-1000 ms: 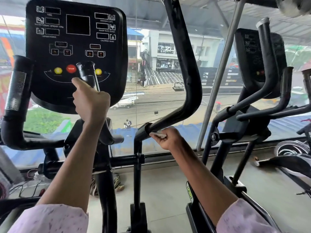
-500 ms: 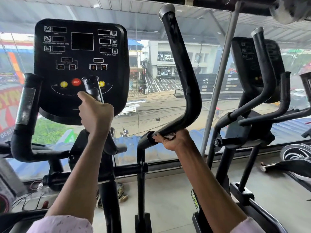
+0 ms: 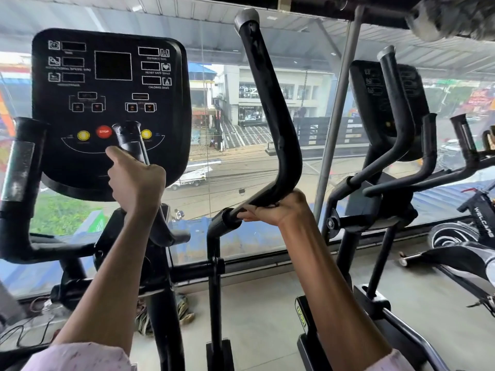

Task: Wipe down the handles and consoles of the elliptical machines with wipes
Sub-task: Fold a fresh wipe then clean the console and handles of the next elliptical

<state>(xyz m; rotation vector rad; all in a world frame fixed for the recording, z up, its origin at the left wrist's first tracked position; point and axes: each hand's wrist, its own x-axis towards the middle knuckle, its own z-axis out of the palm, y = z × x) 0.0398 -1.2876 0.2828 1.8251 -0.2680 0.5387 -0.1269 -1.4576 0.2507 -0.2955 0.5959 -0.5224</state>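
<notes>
Head view showed your right hand point(image 3: 278, 210) wrapped around the long handle's point(image 3: 270, 116) lower bend, any wipe hidden, and your left hand point(image 3: 135, 179) gripping the short grip point(image 3: 131, 143) below the console point(image 3: 112, 84). Judging by this, you were mid-handle; that console and the neighbouring elliptical point(image 3: 388, 108) looked left to do.

Two elliptical machines are showing: the near machine point(image 3: 160, 263) and the neighbouring machine point(image 3: 375, 210). Two consoles are showing, the near console point(image 3: 107, 103) and the far console point(image 3: 375, 103). On the near console, one red STOP button point(image 3: 103, 132) and two yellow buttons point(image 3: 83, 135) point(image 3: 146, 134) are showing. Four black handles are standing on the near machine: two short grips point(image 3: 24, 162) point(image 3: 131, 143), one long curved handle point(image 3: 270, 108), and a fourth cut off at the left edge. Two hands are gripping handles: left hand point(image 3: 136, 180), right hand point(image 3: 278, 210).
</notes>
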